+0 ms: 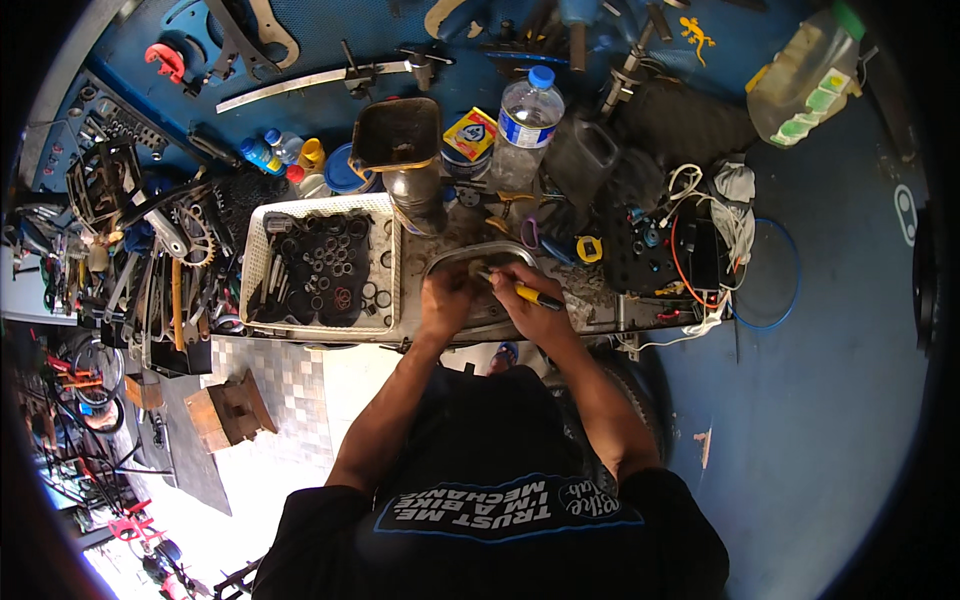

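Bench work at the centre of the frame, seen from above. The right hand (538, 315) is closed around a yellow-and-black tool (540, 297), whose handle slants from the upper left to the lower right of the grip and juts out past the fingers. The tool's tip points toward the left hand (448, 300), whose fingers are curled; whether they hold a small part cannot be told. Both hands lie over a metal tray (490, 246), its curved rim showing just above them. The tool is probably light and stiff, with little risk of breaking; grime could make its handle slippery, so a hold along the thick coloured section, clear of the tip, should be surest. To the left stands a cream basket (394, 265) of dark rings and small parts; to the upper right of the hands lies a yellow tape measure (589, 249).
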The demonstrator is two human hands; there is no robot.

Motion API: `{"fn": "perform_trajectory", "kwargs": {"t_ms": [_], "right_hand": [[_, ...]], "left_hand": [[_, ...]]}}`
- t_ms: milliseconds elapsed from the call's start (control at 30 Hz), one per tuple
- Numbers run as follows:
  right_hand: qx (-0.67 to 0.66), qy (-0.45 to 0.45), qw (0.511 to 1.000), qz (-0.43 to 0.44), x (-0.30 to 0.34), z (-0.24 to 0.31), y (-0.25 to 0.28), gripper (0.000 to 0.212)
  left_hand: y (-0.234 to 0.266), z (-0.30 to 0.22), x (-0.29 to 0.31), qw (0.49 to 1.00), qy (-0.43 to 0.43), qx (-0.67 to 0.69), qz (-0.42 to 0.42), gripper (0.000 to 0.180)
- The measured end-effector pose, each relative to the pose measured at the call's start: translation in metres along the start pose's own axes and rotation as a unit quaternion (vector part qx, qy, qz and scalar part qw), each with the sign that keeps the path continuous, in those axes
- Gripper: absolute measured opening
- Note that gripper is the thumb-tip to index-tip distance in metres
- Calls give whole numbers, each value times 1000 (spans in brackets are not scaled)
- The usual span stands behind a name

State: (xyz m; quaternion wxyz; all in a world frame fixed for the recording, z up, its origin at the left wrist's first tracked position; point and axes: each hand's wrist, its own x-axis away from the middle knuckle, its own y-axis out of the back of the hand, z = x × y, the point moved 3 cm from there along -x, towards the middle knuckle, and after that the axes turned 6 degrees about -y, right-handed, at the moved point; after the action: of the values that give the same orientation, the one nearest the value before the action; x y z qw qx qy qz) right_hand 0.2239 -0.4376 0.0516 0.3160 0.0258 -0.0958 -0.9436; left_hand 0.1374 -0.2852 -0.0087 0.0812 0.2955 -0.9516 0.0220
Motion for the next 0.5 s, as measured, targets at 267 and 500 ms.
{"fn": "perform_trajectory", "kwargs": {"t_ms": [267,500], "right_hand": [[105,26,992,-62,3,1,5,19],[68,33,996,-41,8,-7,3,20]], "left_hand": [[0,-16,3,993,-33,-110,15,27],[3,-20,7,1000,8,-22,-11,27]]}}
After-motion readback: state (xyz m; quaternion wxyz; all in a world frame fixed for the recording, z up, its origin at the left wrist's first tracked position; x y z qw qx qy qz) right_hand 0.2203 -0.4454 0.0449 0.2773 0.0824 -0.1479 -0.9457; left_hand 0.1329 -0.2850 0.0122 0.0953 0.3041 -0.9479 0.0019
